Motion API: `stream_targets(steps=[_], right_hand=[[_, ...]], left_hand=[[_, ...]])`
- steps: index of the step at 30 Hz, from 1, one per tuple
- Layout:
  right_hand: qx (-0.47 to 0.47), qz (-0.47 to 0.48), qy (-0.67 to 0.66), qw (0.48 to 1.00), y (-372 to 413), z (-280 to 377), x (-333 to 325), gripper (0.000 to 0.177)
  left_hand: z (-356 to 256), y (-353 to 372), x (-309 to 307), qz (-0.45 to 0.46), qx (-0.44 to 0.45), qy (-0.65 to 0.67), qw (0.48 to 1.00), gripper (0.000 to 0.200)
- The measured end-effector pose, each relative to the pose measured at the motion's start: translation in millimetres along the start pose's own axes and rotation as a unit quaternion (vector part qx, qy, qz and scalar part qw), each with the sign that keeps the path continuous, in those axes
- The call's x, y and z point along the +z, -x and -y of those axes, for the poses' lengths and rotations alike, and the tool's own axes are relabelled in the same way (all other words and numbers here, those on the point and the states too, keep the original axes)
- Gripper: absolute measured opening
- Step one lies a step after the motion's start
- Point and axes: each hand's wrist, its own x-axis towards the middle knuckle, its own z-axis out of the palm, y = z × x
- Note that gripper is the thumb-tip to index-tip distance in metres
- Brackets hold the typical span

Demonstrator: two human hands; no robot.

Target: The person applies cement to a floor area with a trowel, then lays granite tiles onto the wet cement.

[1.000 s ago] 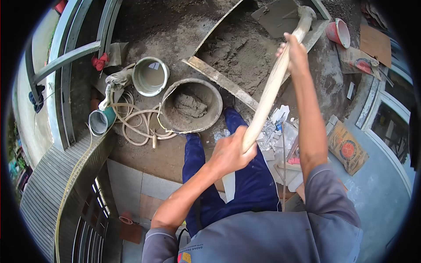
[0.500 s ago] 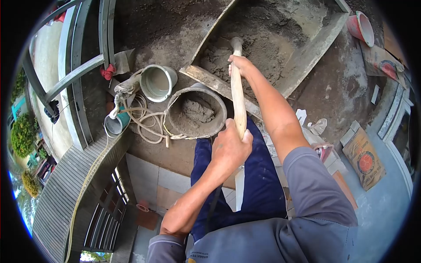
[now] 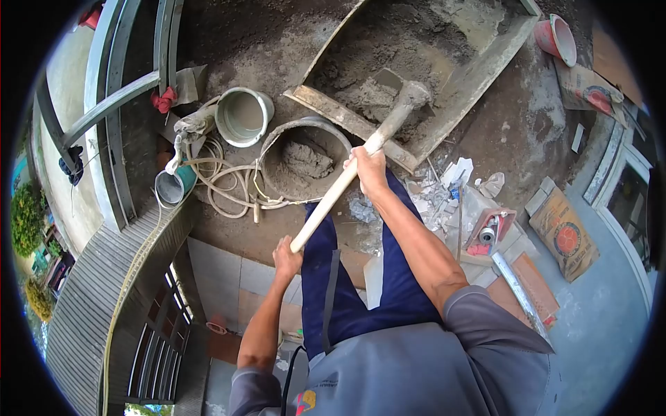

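Note:
A hoe (image 3: 343, 182) with a long pale wooden handle slants across the view, gripped by both hands. My left hand (image 3: 286, 258) is wrapped round the lower end of the handle, over my left leg. Farther up, my right hand (image 3: 370, 168) is closed round the shaft. The hoe's mortar-caked head is inside the wooden mixing trough (image 3: 479, 104), its blade carrying or touching grey mortar (image 3: 374, 97). Just left of the handle stands a round tub (image 3: 329, 128) with a lump of mortar in it.
A bucket of cloudy water (image 3: 269, 104), a coiled hose (image 3: 222, 182) and a small green bucket (image 3: 186, 177) stand left. A red bucket (image 3: 548, 35) lies far right, above a cement bag (image 3: 565, 232). Rubble (image 3: 437, 187) and a clear box (image 3: 489, 218) lie right of my legs.
The hoe's head has come toward me and right, its blade now visible with mortar. The handle's lower end has swung left with my left hand; my right hand has moved lower in view.

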Motion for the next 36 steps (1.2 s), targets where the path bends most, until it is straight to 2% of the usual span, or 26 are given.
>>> stream_targets(steps=[2,3,4,5,7,8,9,11,12,15,18,21,22,25,26,29,31,36], right_hand=[[-0.057,0.0,0.049,0.997,5,12,3,0.021],[-0.063,-0.002,0.085,0.994,30,18,-3,0.021],[-0.071,-0.011,0.06,0.996,46,39,2,0.023],[-0.061,-0.033,0.031,0.997,54,53,4,0.014],[-0.045,-0.013,0.02,0.999,63,82,4,0.015],[-0.016,0.0,0.017,1.0,58,89,1,0.02],[0.011,-0.017,0.02,1.0,45,93,-2,0.022],[0.065,-0.042,0.026,0.997,-6,89,-10,0.024],[0.081,-0.05,0.035,0.995,-42,84,-17,0.025],[0.167,-0.086,0.098,0.977,-160,68,-46,0.021],[0.12,-0.039,0.131,0.983,-176,121,-67,0.022],[0.051,-0.059,0.149,0.986,-182,202,-73,0.025],[0.018,-0.043,0.154,0.987,-201,225,-81,0.025],[-0.003,-0.02,0.19,0.982,-267,293,-83,0.025],[-0.016,-0.001,0.19,0.982,-290,303,-84,0.025],[0.014,-0.009,0.228,0.974,-326,295,-74,0.024],[0.052,-0.014,0.225,0.973,-328,251,-68,0.025],[0.19,0.041,0.193,0.962,-263,111,-69,0.024]], left_hand=[[10,-34,13,-0.004,0.022,0.016,1.0,0.027],[6,-16,8,0.022,0.027,0.017,0.999,0.027],[-6,-6,-6,0.042,0.044,0.019,0.998,0.027],[-21,10,-26,0.025,0.103,-0.002,0.994,0.028],[-57,39,-78,0.136,0.114,0.002,0.984,0.027],[-81,51,-100,0.166,0.078,0.024,0.983,0.027],[-110,58,-115,0.195,0.042,0.044,0.979,0.026],[-164,44,-121,0.213,0.058,0.031,0.975,0.031],[-197,25,-114,0.188,0.076,0.053,0.978,0.029],[-285,-39,-74,0.181,0.062,0.002,0.982,0.034],[-333,-36,-60,0.201,0.06,0.044,0.977,0.032],[-367,-47,-48,0.19,0.107,0.09,0.972,0.032],[-381,-59,-42,0.201,0.124,0.15,0.96,0.033],[-436,-109,-29,0.198,0.197,0.292,0.914,0.032],[-451,-126,-24,0.197,0.176,0.282,0.922,0.032],[-469,-142,-16,0.194,0.114,0.254,0.941,0.032],[-460,-138,-24,0.187,0.078,0.236,0.951,0.032],[-418,-79,-38,0.181,0.005,0.194,0.964,0.033]])
